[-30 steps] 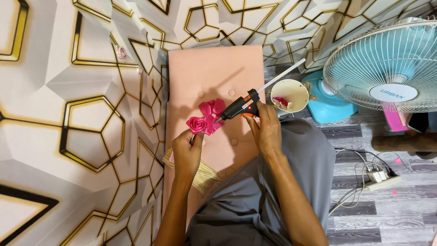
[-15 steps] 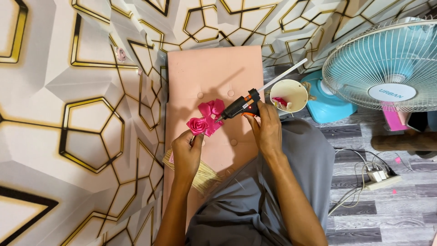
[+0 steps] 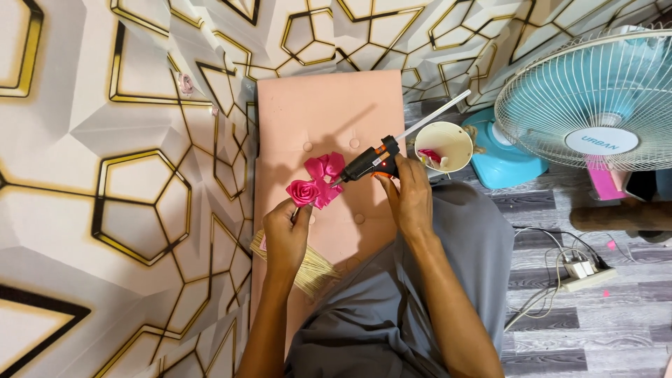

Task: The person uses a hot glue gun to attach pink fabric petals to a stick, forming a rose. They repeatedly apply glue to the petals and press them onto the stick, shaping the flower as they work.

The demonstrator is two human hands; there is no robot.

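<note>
— Where's the pink ribbon rose?

— Over the middle of the pink cushion, pinched on its stem by the left hand, fingers closed around it. Pink ribbon loops lie just behind it.

— And the right hand?

— Fingers wrapped tight on a black glue gun, nozzle just beside the loops. A cream cup and a blue fan stand past the cushion's right edge; thin sticks lie under the left wrist.

The right hand is easing the glue gun slightly, its nozzle now touching the pink ribbon rose; little else is shifting.
</note>
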